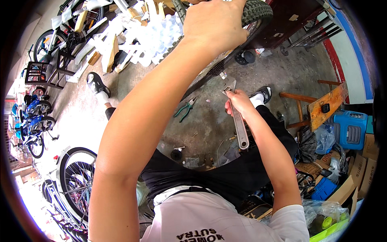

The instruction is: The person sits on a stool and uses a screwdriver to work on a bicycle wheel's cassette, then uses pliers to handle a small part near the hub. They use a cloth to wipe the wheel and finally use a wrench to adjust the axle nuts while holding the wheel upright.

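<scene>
At the top edge my left hand (213,25) is closed over a bicycle wheel with a knobbly black tire (258,13); the fingertips are partly cut off by the picture's edge. My left forearm crosses the middle of the view and hides part of the wheel. Lower and to the right, my right hand (240,102) is wrapped around a silver adjustable wrench (240,131). The wrench's jaw end points up toward the wheel, its handle down toward my thigh. A pair of pliers with green handles (186,109) lies on the concrete floor between my feet.
A wooden stool (328,105) and a blue plastic case (350,130) stand to the right, near cardboard boxes (358,171). White packing scraps (155,38) heap up at the upper left. A bicycle wheel (78,181) is close at the lower left. Small parts litter the floor.
</scene>
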